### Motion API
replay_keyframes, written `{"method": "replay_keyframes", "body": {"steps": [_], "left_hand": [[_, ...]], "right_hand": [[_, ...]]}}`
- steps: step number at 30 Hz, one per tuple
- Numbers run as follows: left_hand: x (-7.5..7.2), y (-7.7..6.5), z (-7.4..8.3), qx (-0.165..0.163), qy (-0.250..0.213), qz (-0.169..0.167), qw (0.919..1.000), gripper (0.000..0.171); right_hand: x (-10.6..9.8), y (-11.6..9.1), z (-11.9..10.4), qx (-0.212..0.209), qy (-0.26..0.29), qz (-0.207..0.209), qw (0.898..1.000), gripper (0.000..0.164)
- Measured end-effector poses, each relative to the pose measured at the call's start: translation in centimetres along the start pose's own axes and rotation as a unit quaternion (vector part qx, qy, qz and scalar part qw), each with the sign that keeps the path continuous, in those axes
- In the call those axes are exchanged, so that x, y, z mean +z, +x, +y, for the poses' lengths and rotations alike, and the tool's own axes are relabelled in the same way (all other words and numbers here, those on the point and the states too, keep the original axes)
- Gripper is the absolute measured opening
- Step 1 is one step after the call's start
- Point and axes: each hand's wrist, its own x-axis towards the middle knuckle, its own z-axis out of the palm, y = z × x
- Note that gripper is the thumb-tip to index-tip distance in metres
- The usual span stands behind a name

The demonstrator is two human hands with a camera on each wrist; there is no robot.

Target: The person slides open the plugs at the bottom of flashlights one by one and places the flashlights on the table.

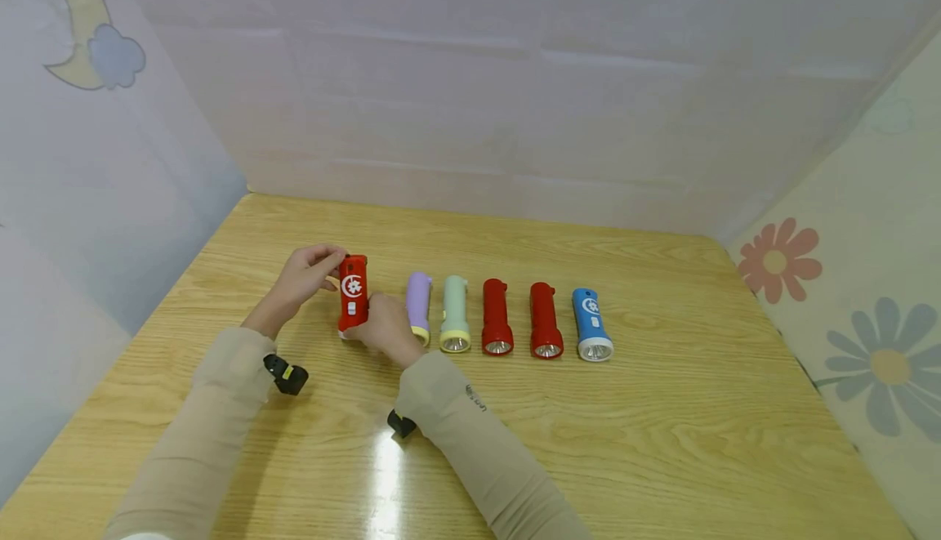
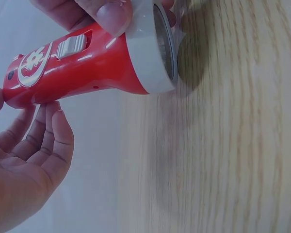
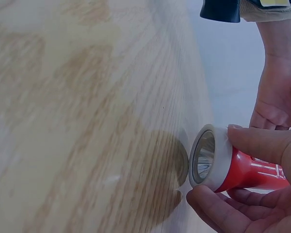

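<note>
A red flashlight (image 1: 354,288) with a white head, a white slide switch and a white flower emblem is held between both hands at the left of the table. My left hand (image 1: 300,280) pinches its tail end, the thumb on one side and fingertips on the other, as the left wrist view shows. Around the white head (image 3: 224,160) my right hand (image 1: 388,329) curls its thumb and fingers. The lens end is low, close over the wood, with its shadow beside it. In the right wrist view the reflector (image 3: 204,154) shows, unlit.
Right of the hands, a row of flashlights lies on the wooden table (image 1: 662,442): purple (image 1: 418,299), pale green (image 1: 455,311), red (image 1: 496,315), another red (image 1: 545,319), and blue (image 1: 590,319). Their lenses face the front edge. Printed curtains (image 1: 456,115) surround the table's back and sides.
</note>
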Motion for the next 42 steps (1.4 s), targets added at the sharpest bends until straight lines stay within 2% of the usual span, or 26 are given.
{"method": "replay_keyframes", "body": {"steps": [12, 18, 33, 42], "left_hand": [[-0.4, -0.9, -0.1, 0.029, -0.013, 0.002, 0.9995, 0.040], [-0.3, -1.3, 0.1, 0.038, -0.011, -0.002, 0.9992, 0.037], [-0.3, -2.0, -0.2, 0.066, -0.020, -0.009, 0.9976, 0.032], [-0.4, -2.8, 0.0, 0.090, -0.015, -0.015, 0.9957, 0.030]], "right_hand": [[-0.1, -0.1, -0.2, 0.003, 0.002, -0.006, 1.000, 0.045], [-0.1, 0.0, -0.1, -0.011, -0.020, -0.008, 1.000, 0.043], [0.0, 0.6, 0.0, -0.005, -0.019, -0.015, 1.000, 0.037], [0.0, 0.6, -0.2, -0.022, -0.031, -0.013, 0.999, 0.036]]}}
